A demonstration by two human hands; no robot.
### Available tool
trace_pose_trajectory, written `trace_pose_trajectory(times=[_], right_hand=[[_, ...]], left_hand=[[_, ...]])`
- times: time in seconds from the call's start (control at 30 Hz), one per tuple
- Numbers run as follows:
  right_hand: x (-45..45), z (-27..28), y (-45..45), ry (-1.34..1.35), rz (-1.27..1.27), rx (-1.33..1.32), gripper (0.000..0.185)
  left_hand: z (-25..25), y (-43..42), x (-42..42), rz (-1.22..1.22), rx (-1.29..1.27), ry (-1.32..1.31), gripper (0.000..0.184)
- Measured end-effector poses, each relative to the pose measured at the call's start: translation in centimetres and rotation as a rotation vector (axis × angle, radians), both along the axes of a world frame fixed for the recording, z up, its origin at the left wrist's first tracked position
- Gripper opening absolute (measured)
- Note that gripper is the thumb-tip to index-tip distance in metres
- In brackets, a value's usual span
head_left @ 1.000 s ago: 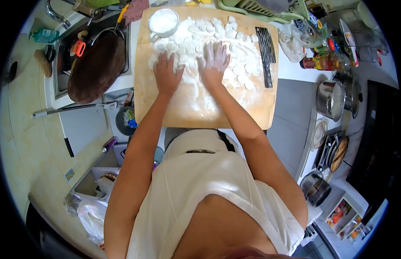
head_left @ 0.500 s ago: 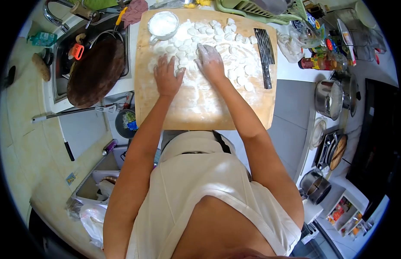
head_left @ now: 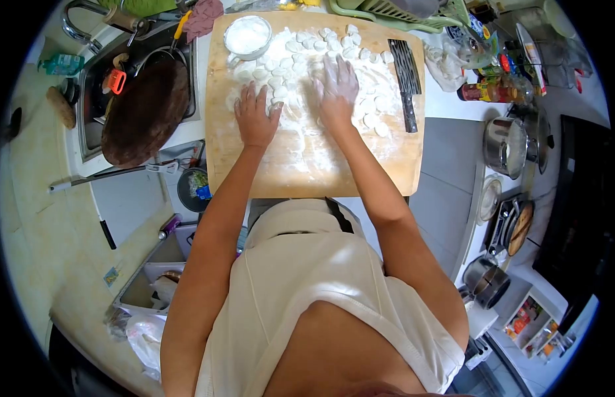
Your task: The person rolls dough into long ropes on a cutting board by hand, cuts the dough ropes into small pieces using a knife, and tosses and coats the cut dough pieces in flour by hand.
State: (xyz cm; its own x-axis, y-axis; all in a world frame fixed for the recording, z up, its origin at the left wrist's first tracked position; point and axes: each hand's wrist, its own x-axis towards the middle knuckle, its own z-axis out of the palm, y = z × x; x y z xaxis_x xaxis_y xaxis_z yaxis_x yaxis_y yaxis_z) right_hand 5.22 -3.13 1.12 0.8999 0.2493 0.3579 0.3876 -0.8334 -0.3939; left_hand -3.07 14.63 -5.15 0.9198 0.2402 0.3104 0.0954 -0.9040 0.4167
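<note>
Several small floured dough pieces (head_left: pixel 298 58) lie scattered over a wooden board (head_left: pixel 254 173) dusted with white flour. My left hand (head_left: pixel 256 119) rests open at the board's left part, its fingertips close to a few dough pieces. Further right, my right hand (head_left: pixel 338 92) is spread over the floured middle, palm down and coated in flour. Whether a dough piece lies under that palm is hidden. A glass bowl of flour (head_left: pixel 248 37) stands at the board's far left corner. To the right lies a cleaver (head_left: pixel 405 73) with a dark patterned blade.
Left of the board is a sink (head_left: pixel 90 135) holding a large dark brown oval lid (head_left: pixel 146 112). A green dish rack (head_left: pixel 413 21) stands behind the board. Bottles (head_left: pixel 486 95) and a steel pot (head_left: pixel 504 147) line the right counter. A bowl of scraps (head_left: pixel 194 189) sits below at left.
My right hand has slid right across the board, its fingers now spread more and pointing away. My left hand stays in nearly the same place.
</note>
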Motion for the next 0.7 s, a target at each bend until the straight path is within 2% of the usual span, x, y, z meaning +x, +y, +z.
trace_pose_trajectory(times=[0.03, 0.17, 0.27, 0.37, 0.47, 0.5, 0.6, 0.7], right_hand=[[0.7, -0.5, 0.9, -0.040, -0.052, -0.052, 0.062], [0.5, -4.6, 0.6, 0.097, -0.051, -0.242, 0.065], [0.0, -3.5, -0.3, -0.004, -0.089, -0.136, 0.064], [0.9, -3.8, -1.2, -0.143, -0.157, 0.191, 0.051], [3.1, -4.3, -2.1, -0.011, -0.016, 0.100, 0.035], [3.6, -4.5, -2.2, -0.086, 0.053, 0.060, 0.025], [2.3, -5.0, -3.4, 0.176, 0.205, 0.137, 0.035], [-0.9, -1.6, -4.0, 0.437, 0.314, 0.386, 0.046]], left_hand=[[0.2, 0.0, -0.1, 0.000, -0.007, 0.011, 0.056], [0.4, 0.0, 0.5, -0.011, -0.007, 0.006, 0.058], [-0.2, 0.0, -0.3, -0.011, 0.018, 0.019, 0.058], [-0.2, 0.1, 0.2, -0.019, 0.016, -0.042, 0.057], [-0.2, 0.0, -0.1, -0.021, 0.017, -0.045, 0.057], [-0.2, 0.1, 0.0, -0.021, 0.023, -0.035, 0.057], [-0.2, 0.0, 0.0, -0.012, 0.021, -0.015, 0.057], [-0.4, 0.0, 0.0, -0.011, 0.047, -0.030, 0.058]])
